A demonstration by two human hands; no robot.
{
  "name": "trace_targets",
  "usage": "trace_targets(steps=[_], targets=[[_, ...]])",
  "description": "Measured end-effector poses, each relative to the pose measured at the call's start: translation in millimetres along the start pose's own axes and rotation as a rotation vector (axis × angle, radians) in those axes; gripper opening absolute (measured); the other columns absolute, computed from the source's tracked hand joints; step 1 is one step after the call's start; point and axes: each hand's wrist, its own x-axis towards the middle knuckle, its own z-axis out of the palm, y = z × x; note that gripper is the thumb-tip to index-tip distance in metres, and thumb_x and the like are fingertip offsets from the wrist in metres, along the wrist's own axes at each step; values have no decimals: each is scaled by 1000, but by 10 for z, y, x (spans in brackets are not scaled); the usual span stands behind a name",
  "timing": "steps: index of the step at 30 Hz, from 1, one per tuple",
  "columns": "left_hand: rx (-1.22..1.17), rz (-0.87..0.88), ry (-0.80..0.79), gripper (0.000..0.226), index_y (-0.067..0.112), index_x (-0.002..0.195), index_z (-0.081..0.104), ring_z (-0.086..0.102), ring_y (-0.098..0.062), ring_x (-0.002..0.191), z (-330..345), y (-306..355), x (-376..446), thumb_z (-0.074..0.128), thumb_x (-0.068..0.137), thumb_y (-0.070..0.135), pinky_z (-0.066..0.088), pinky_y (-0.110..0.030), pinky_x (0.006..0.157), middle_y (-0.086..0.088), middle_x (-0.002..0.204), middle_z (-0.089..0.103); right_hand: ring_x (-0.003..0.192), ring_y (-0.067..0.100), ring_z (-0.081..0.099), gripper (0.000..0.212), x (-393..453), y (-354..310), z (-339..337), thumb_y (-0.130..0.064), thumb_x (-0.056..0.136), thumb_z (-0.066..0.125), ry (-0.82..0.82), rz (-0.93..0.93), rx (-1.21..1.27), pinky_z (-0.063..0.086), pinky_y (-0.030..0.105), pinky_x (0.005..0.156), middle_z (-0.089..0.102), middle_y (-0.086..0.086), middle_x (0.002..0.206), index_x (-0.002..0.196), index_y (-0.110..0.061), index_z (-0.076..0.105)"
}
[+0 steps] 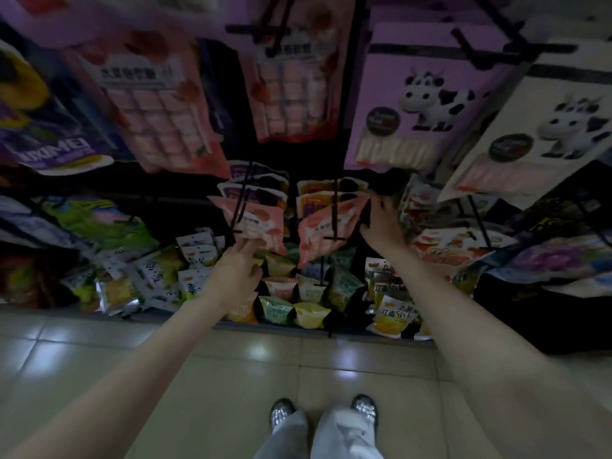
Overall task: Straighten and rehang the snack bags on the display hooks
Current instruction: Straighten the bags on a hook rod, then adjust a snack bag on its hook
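Two black display hooks jut out at mid-height of the rack, each carrying pink snack bags, and everything else sits around them: above hang large pink bags and cow-printed purple packs, below lies a heap of small yellow and green packets on the bottom shelf. The left pink snack bag hangs with its long axis tilted, lower corner pointing down-right; the right pink snack bag slants down-left. The left hand pinches the left bag's lower edge. The right hand, fingers spread, touches the right bag's upper corner.
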Motion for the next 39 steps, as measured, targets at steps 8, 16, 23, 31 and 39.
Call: trace_targets(steps=[8,16,23,31,39], targets=[[-57,-6,-40,46,9,135,41,45,-30,122,-56,-108,137,51,91,5,43,-37,94,-15,133,44,130,39,24,67,38,-161,-26,-4,88,55,30,-42,-227,43,45,95,16,14,147,145,-26,27],[-63,50,-39,45,9,135,41,49,-31,115,-129,-28,111,49,91,3,42,-33,87,-12,133,45,121,33,39,35,54,-248,25,-4,91,46,-5,-99,-466,40,36,90,39,12,140,124,-11,54],[-51,78,-81,46,10,137,38,55,-24,106,-429,153,168,47,92,3,43,-23,76,-10,129,49,76,26,55,13,-403,-216,-125,-8,94,38,-188,-49,-279,36,30,55,53,5,83,95,-17,47],[-229,222,-119,50,19,138,37,47,-10,117,-541,661,104,56,92,23,40,-13,83,8,124,48,86,27,62,17,-1150,-178,-1031,-16,94,47,-114,-216,-228,49,35,70,67,12,94,104,-10,60],[-593,203,263,38,17,123,48,58,3,89,-1013,1204,47,62,88,21,48,-16,70,8,108,55,74,-6,57,9,-1295,-1195,-1907,-24,90,61,110,-498,175,41,12,67,63,-17,78,83,-25,66]])
